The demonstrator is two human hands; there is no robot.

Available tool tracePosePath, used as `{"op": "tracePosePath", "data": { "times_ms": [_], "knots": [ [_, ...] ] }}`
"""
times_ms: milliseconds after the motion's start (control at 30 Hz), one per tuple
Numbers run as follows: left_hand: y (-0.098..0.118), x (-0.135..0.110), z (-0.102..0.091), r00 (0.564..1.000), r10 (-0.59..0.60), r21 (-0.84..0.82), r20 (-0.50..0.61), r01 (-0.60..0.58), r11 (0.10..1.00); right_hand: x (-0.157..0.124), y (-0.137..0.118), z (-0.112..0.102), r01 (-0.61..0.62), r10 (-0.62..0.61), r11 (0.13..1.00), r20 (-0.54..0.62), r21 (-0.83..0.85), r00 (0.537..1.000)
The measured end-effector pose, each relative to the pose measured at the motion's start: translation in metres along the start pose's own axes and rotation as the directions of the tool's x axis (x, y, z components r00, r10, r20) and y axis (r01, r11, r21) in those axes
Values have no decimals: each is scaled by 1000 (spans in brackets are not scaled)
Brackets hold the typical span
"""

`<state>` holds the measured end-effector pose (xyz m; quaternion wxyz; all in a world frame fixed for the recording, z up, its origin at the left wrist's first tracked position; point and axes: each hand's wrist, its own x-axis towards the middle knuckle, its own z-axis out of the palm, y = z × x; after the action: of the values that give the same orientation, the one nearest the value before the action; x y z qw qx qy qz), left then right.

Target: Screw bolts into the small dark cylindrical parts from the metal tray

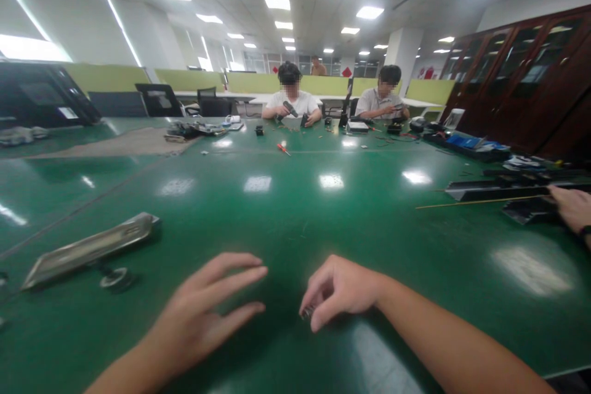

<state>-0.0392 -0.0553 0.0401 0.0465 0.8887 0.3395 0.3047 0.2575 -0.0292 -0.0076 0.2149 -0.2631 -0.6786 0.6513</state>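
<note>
My left hand lies over the green table near its front edge, fingers stretched out and apart, holding nothing. My right hand sits just to its right with the fingers curled into a pinch on a small dark part that touches the table; I cannot make out what the part is. A long flat metal piece lies to the left of my hands, with a small round ring beside it.
Another person's hand rests at the right edge by black rails and a thin rod. Two people sit at the far side among tools, with a red-handled screwdriver nearby. Dark cabinets line the right wall.
</note>
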Motion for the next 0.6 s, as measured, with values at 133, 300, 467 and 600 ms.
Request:
{"op": "tracePosePath", "data": {
  "times_ms": [133,300,467,600],
  "knots": [
    [46,41,43,941,308,-319,137,-253,914,-1,4,-3,-55,56,992,-2,113,998],
    [58,51,61,977,207,-547,-45,-198,814,-2,6,-6,-36,34,984,13,173,999],
    [60,45,63,994,96,-588,-55,-110,801,-2,11,-6,-12,8,978,21,210,1000],
    [30,27,31,979,-158,-330,-130,107,938,0,15,-8,-44,40,984,26,171,999]
  ]
}}
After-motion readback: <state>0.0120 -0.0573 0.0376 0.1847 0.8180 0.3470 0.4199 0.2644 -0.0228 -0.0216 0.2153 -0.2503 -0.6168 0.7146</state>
